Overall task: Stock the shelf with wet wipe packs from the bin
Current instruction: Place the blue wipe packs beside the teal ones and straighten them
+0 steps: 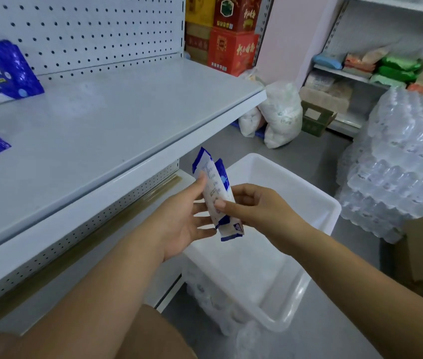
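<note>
Right hand (254,206) is pinching two wet wipe packs (215,193), thumb against curled fingers, above the bin (316,203), just off the shelf (101,120) edge; left hand (187,218) is touching them, fingers fairly straight. Probably light, soft, slick film; gripping mid-body across flat faces looks safest. Packs showing white, blue ends, slim.
</note>
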Available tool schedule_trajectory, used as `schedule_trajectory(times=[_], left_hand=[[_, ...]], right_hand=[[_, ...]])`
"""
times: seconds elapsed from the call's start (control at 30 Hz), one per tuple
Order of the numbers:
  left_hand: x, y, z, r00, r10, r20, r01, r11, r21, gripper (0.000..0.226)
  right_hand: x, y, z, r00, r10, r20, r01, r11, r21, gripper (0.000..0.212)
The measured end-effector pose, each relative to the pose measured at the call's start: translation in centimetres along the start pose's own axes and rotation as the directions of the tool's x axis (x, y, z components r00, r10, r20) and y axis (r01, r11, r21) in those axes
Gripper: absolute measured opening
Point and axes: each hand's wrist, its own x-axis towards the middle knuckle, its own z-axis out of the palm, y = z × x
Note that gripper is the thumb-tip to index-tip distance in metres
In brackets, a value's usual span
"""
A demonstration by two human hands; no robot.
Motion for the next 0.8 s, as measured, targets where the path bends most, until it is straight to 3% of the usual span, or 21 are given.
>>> schedule_trajectory(times=[0.27,0.6,0.8], left_hand=[[-1.5,0.5,-0.2,0.998,0.055,0.001,-0.055,0.998,0.039,0.054],[-3.2,1.6,-0.3,0.995,0.099,0.008,-0.099,0.995,-0.020,0.050],[-4.8,3.2,-0.6,0.985,0.167,0.051,-0.153,0.967,-0.205,0.044]], right_hand=[[-1.5,-0.4,1.5,0.996,-0.082,0.047,0.077,0.992,0.103,0.038],[-1.5,-1.2,2.8,0.986,-0.147,-0.077,0.149,0.988,0.027,0.030],[-1.5,-2.0,1.7,0.992,-0.066,-0.110,0.097,0.947,0.307,0.024]])
